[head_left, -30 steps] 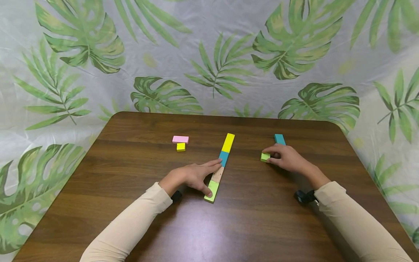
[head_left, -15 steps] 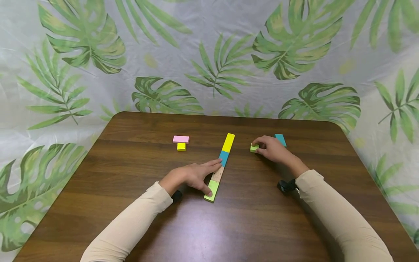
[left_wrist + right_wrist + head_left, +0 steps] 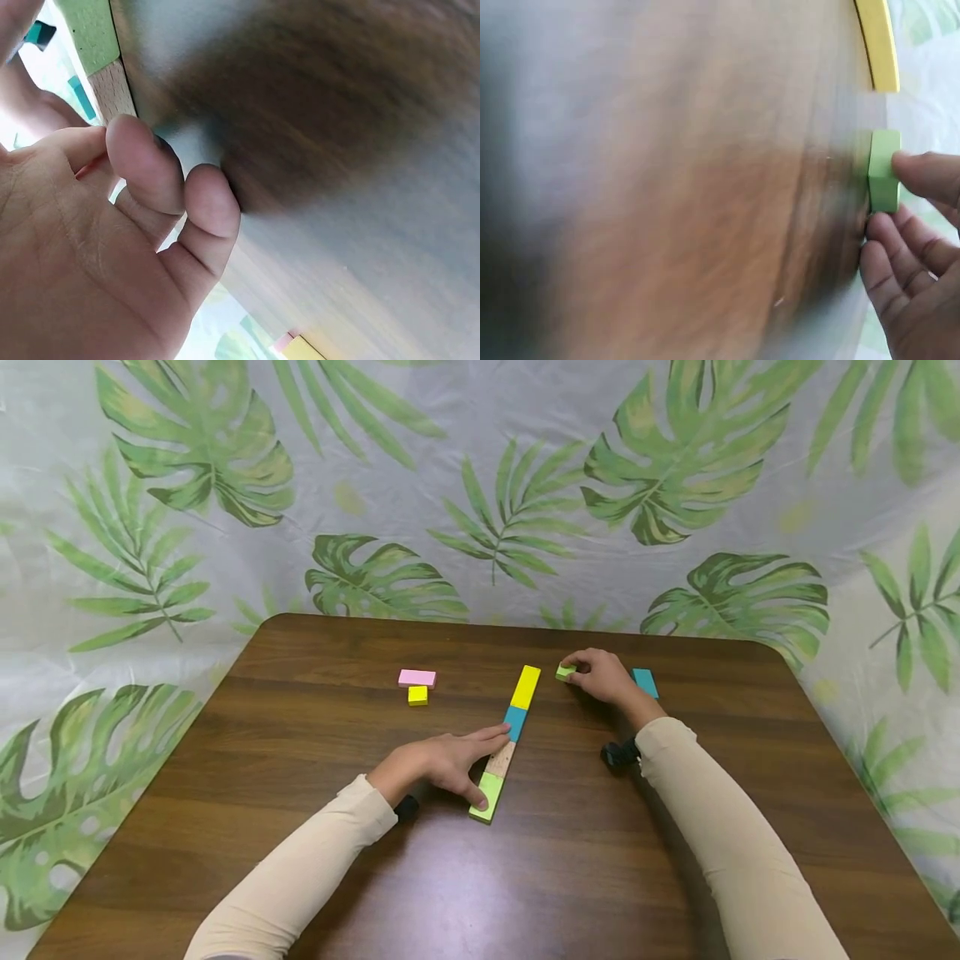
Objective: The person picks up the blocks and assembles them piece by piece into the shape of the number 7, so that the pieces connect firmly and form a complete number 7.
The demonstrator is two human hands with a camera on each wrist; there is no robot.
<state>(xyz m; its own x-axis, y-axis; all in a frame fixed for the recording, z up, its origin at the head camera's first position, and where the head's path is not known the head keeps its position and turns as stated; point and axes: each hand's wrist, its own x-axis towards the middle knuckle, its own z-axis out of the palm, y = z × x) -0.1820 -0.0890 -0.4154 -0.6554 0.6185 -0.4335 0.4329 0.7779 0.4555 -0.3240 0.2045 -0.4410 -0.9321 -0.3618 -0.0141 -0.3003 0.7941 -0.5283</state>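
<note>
A straight row of flat blocks slants across the table in the head view: a yellow block point(image 3: 526, 687) at the far end, then a blue block point(image 3: 514, 722), a bare wood block point(image 3: 500, 761) and a light green block point(image 3: 488, 787) nearest. My left hand point(image 3: 446, 762) rests along the row's left side. Its thumb lies on the light green block, and its fingertips reach the blue and bare wood blocks. To the right of the yellow block, my right hand point(image 3: 606, 677) pinches a small green block point(image 3: 884, 172) between thumb and fingers, apart from the row.
A pink block point(image 3: 417, 678) lies at the back left, with a small yellow block point(image 3: 417, 696) just in front of it. A teal block point(image 3: 645, 682) lies right of my right hand. Beyond the brown table point(image 3: 300, 710) hangs a leaf-patterned cloth point(image 3: 510, 485).
My right hand has carried the small green block left and away from me, from beside the teal block to near the yellow block's far end. My left hand has stayed put.
</note>
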